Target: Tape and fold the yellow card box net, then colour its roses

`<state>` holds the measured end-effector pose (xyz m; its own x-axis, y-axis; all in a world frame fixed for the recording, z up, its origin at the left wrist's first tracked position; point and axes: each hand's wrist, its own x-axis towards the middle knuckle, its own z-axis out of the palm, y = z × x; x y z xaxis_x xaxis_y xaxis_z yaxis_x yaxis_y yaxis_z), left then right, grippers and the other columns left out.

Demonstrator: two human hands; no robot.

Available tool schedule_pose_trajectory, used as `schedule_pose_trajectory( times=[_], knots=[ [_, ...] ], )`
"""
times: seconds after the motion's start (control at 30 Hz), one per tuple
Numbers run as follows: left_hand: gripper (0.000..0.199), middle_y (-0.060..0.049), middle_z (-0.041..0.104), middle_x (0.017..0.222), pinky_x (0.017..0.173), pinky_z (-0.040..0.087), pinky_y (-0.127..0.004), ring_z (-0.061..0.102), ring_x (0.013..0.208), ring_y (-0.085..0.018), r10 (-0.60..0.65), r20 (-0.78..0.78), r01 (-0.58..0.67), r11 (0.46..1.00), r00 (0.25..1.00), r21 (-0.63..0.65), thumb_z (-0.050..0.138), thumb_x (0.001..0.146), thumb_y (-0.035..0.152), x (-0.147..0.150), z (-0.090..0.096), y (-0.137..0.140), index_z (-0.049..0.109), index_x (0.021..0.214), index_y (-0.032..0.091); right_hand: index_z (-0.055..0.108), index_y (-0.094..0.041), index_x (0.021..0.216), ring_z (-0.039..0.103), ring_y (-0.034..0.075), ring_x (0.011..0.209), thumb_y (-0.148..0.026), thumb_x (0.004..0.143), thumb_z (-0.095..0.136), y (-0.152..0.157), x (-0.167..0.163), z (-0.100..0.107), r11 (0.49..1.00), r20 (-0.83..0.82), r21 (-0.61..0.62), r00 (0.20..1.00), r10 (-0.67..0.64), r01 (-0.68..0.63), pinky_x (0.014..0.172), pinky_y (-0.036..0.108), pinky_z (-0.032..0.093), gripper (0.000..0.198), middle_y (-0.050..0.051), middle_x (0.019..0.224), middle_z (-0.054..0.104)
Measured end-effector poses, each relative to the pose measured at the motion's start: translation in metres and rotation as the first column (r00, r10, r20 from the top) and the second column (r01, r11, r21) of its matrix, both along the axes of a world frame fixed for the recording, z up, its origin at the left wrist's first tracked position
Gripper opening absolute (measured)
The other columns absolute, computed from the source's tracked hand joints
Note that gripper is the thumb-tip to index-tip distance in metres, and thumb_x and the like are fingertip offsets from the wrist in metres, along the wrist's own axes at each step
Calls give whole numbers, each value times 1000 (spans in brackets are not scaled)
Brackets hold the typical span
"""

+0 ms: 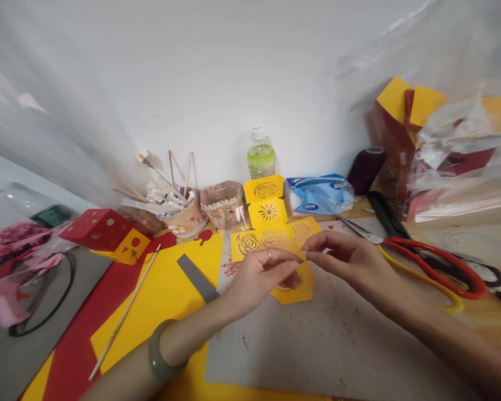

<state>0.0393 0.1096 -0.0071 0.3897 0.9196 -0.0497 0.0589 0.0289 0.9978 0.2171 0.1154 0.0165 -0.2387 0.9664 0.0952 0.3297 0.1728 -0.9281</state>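
Note:
A yellow paper cutout (303,284) shaped like an unfolded box, with rose and sun patterns cut through it, lies on a grey board (275,345). Over its middle, my left hand (267,273) has its thumb and fingers pressed together. From the right, my right hand (342,253) comes in with thumb and forefinger pinched, its fingertips almost meeting those of the left. Whatever is between the fingertips is too small to make out. My hands hide part of the cutout; its upper flaps stand out behind them.
Red-handled scissors (442,267) lie on the right, near a blue tissue pack (319,195). Behind are a bottle (261,156) and a holder with sticks (186,217). Leftward lie a grey strip (197,278), a wooden stick (127,309), a red box (102,231) and a pink glue gun (4,303).

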Motion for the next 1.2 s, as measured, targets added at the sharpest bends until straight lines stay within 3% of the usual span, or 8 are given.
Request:
schedule_pose_trajectory(
  times=[0.07,0.13,0.2,0.5,1.2],
  knots=[
    [20,0,61,60,60,49,-25,57,56,-11,-63,17,64,990,998,-124,56,76,27,5,1,-8,65,89,15,65,-21,74,59,16,70,-38,74,58,-2,-5,0,998,-9,-62,1000,30,-30,61,27,45,19,2,73,66],
    [15,0,60,58,61,49,-25,57,56,-11,-93,-2,91,982,996,-164,56,75,25,9,1,-15,65,80,14,66,-21,74,60,16,68,-37,74,57,-4,-8,-3,989,-28,-128,997,65,-68,60,26,46,18,1,72,67],
    [16,-1,61,59,60,50,-25,57,56,-11,-74,-19,69,982,997,-175,54,76,26,12,1,-18,64,72,14,65,-21,76,60,15,67,-36,74,58,-5,-11,-7,982,-71,-174,995,63,-75,59,26,46,17,0,72,67],
    [17,0,61,61,60,50,-24,56,55,-10,52,51,-39,972,997,-232,57,75,29,14,-5,-21,66,75,14,65,-20,69,57,14,68,-36,73,59,-7,-10,-15,976,-136,-205,990,49,-76,64,25,43,18,-1,69,65],
    [19,-2,64,64,58,50,-25,57,56,-12,78,77,-56,965,994,-255,60,73,33,18,-17,-20,65,68,16,62,-21,63,57,14,65,-36,71,58,-10,-18,-25,963,-182,-269,983,-23,-28,62,25,46,18,-1,65,62]
  ],
)
